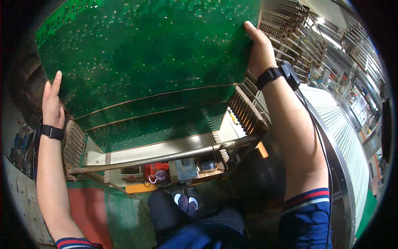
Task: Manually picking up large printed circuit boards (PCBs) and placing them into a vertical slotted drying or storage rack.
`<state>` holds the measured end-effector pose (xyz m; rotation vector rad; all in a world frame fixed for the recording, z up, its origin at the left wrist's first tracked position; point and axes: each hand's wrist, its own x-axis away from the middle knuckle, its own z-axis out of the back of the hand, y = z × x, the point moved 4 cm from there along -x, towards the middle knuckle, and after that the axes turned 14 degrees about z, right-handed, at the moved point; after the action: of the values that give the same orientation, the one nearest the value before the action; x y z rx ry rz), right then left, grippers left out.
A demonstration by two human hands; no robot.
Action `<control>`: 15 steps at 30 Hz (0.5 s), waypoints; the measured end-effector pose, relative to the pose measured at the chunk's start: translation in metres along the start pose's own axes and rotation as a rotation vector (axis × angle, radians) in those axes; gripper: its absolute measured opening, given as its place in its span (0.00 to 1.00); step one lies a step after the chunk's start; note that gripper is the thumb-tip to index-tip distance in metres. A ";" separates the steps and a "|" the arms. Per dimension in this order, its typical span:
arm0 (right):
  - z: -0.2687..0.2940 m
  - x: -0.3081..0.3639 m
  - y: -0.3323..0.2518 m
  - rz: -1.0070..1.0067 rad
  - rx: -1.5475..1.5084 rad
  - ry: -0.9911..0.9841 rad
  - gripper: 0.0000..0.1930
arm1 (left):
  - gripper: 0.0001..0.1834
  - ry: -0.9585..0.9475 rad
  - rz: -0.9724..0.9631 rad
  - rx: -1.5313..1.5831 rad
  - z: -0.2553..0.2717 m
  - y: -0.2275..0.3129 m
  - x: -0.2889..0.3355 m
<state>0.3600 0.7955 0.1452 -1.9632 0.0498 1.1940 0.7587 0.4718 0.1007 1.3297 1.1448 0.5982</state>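
A large green circuit board panel (pixel 153 50), dotted with small pale pads and holes, fills the upper middle. My left hand (pixel 53 103) grips its left edge, with the thumb showing and the other fingers partly hidden. On the opposite edge, my right hand (pixel 261 50) is closed with its thumb over the front face. Just beneath sit more green panels (pixel 157 128) in a rack with slotted side walls (pixel 248 110). A metal bar (pixel 166 159) crosses the rack's near side. Whether the held panel's lower edge touches the rack, I cannot tell.
A bed of pale rollers or slats (pixel 336 120) with a metal edge runs along the right. Slotted racks (pixel 290 37) stack up at the upper right. Under the bar lie a red item (pixel 155 169) and a blue box (pixel 186 169). A cable (pixel 317 124) hangs by my right arm.
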 end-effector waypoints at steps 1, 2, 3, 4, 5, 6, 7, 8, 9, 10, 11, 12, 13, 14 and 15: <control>0.003 0.005 0.005 -0.003 -0.040 0.024 0.22 | 0.45 -0.089 -0.007 -0.020 -0.001 -0.001 -0.004; 0.006 0.009 0.009 -0.006 -0.080 0.048 0.22 | 0.45 -0.087 -0.008 -0.025 -0.003 0.000 -0.002; 0.008 0.011 0.009 -0.008 -0.085 0.041 0.21 | 0.46 -0.062 -0.034 -0.021 -0.008 0.004 0.003; 0.009 0.015 0.010 -0.007 -0.084 0.047 0.21 | 0.46 -0.038 -0.060 -0.016 -0.011 0.007 0.006; 0.010 0.019 0.012 -0.005 -0.112 0.060 0.21 | 0.42 -0.035 -0.094 -0.008 -0.011 0.009 0.007; 0.010 0.021 0.013 -0.002 -0.145 0.070 0.21 | 0.42 -0.038 -0.096 -0.011 -0.010 0.009 0.007; 0.010 0.022 0.013 0.027 -0.089 0.062 0.22 | 0.40 -0.035 -0.130 -0.031 -0.007 0.011 0.005; 0.008 0.028 0.017 0.002 -0.156 0.072 0.22 | 0.38 -0.033 -0.164 -0.051 -0.003 0.013 0.005; 0.007 0.030 0.022 -0.011 -0.170 0.082 0.22 | 0.36 -0.051 -0.163 -0.054 -0.002 0.012 0.005; 0.007 0.032 0.027 -0.025 -0.186 0.090 0.23 | 0.36 -0.051 -0.162 -0.056 -0.003 0.011 0.005; 0.008 0.033 0.027 -0.026 -0.188 0.089 0.23 | 0.33 -0.024 -0.165 -0.073 -0.006 0.012 0.007; 0.010 0.036 0.030 -0.052 -0.177 0.115 0.23 | 0.31 0.010 -0.163 -0.093 -0.006 0.009 0.009; 0.010 0.038 0.032 -0.079 -0.177 0.136 0.24 | 0.26 -0.030 -0.159 -0.067 -0.005 0.011 0.011; 0.016 0.038 0.033 -0.094 -0.099 0.175 0.25 | 0.22 -0.026 -0.200 -0.073 -0.011 0.014 0.017; 0.003 0.045 0.031 -0.124 -0.172 0.170 0.24 | 0.21 -0.040 -0.168 -0.058 -0.007 0.013 0.018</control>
<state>0.3694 0.7930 0.0912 -2.1818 -0.0888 0.9767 0.7624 0.4934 0.1090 1.1779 1.1847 0.4767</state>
